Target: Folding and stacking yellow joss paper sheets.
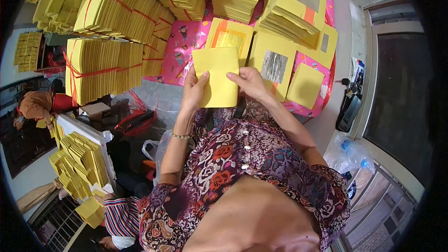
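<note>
My left hand [192, 89] and my right hand [253, 84] grip a folded yellow paper [217, 79] by its two side edges, thumbs on top. It is held upright in front of my chest, at the near edge of the pink patterned table cover [179, 72]. Just behind it lies a yellow sheet with an orange and gold panel [231, 37], partly covered. To its right are a yellow sheet with a silver foil patch [275, 67] and a smaller plain yellow paper [305, 86]. A tall stack of yellow sheets [287, 14] rises behind these.
Large bundles of folded yellow paper [109, 70] tied with red string fill the table's left and back. At left, two other people work around a white table [91, 128] covered with yellow papers. Plastic bottles [357, 154] lie at right beside a door [396, 84].
</note>
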The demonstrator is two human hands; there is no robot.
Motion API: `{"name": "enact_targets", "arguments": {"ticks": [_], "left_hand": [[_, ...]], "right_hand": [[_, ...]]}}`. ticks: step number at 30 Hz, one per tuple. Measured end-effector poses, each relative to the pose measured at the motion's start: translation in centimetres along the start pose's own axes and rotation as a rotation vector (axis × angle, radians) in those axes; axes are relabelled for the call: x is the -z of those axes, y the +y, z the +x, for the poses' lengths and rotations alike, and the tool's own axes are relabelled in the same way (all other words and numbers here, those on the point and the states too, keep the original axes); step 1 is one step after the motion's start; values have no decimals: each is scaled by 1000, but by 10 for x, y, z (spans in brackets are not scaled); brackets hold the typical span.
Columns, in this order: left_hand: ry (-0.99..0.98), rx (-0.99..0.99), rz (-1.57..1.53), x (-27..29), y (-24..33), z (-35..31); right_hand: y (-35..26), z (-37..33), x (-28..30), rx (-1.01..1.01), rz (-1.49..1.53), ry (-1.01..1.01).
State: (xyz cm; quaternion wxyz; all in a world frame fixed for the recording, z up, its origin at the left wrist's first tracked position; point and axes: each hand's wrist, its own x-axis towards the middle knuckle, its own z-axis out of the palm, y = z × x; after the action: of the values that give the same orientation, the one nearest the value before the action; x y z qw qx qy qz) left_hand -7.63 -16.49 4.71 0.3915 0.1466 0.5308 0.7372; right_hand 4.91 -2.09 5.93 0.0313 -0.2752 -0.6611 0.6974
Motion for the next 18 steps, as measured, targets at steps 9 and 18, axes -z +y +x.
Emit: {"name": "enact_targets", "arguments": {"ticks": [9, 18], "left_hand": [[148, -13, -33, 25, -5, -4], [375, -126, -97, 50, -22, -12]], "right_hand": [[25, 20, -22, 52, 102, -133], [29, 21, -43, -48, -41, -193]]}}
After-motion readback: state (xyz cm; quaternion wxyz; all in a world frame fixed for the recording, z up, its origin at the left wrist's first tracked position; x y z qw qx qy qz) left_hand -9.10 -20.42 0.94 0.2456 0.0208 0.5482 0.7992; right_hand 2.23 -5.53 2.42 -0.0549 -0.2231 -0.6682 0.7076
